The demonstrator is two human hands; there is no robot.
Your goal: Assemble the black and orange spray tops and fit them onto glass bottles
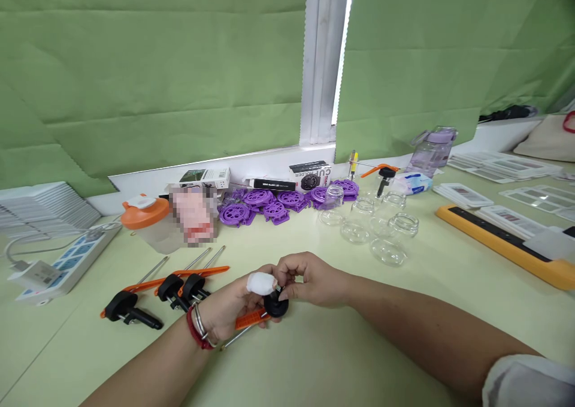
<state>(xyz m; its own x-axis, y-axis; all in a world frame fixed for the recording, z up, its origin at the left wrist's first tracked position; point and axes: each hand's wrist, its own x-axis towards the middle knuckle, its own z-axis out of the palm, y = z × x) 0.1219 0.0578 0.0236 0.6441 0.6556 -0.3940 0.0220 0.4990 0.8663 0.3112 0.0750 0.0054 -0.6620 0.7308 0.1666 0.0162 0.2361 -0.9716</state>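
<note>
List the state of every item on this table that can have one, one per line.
Left hand: closed around an orange-and-black pump.
Right hand: fingers pinching the pump's black head.
Three spare pumps: lying flat, untouched.
Glass jars: open, no lids, some lying on their side.
Orange-lidded container: upright, lid on.
Purple bottle: upright, capped.

Both hands (274, 293) grip a black-and-orange pump head (269, 308) above the table (341, 359).

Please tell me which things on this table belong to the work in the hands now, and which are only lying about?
In hand:
- left hand and right hand, both on one black-and-orange pump piece
- three like pieces lying beside them

Lying about:
- glass jars
- purple wheels
- power strip
- orange-lidded container
</note>
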